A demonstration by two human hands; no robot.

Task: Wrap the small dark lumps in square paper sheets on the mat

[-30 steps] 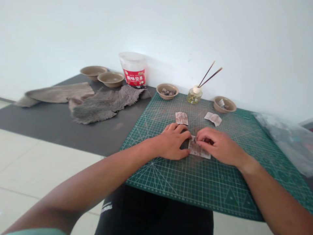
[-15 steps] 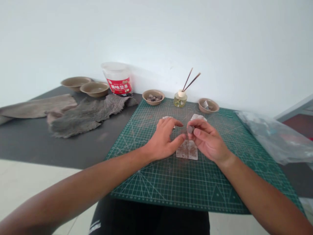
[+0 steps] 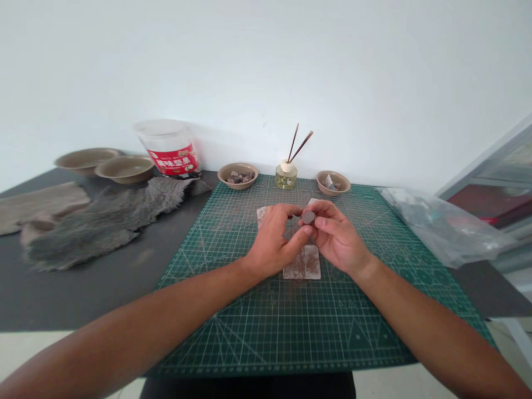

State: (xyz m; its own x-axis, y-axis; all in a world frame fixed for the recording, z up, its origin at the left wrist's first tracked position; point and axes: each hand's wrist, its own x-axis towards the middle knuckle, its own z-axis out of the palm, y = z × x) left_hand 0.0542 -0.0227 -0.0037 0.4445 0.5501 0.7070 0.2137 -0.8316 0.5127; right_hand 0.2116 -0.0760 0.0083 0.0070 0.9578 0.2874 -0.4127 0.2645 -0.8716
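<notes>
A small dark grey-brown stone (image 3: 308, 217) with a flat round face is held up over the cutting mat. My right hand (image 3: 334, 233) pinches it between thumb and forefinger. From the other side, my left hand (image 3: 276, 238) has its thumb and forefinger tips closed at the stone's edge, with the other fingers curled and partly hidden. Below both hands lies a pale square slab (image 3: 301, 266) with reddish-brown smears. Part of another pale piece (image 3: 261, 214) shows behind my left hand, and a white corner (image 3: 313, 202) peeks out behind my right.
The green cutting mat (image 3: 249, 332) covers the table's middle. At its back stand a bowl of stones (image 3: 238, 185), a reed diffuser (image 3: 286, 176) and a second small bowl (image 3: 333, 190). Grey cloths (image 3: 103, 221), stacked bowls (image 3: 124, 169) and a plastic tub (image 3: 168, 149) are left; a plastic bag (image 3: 444, 227) lies right.
My left thumb and forefinger have come in to the stone, which my right hand was holding before. The stone's round face now turns toward me. The view has shifted to the right.
</notes>
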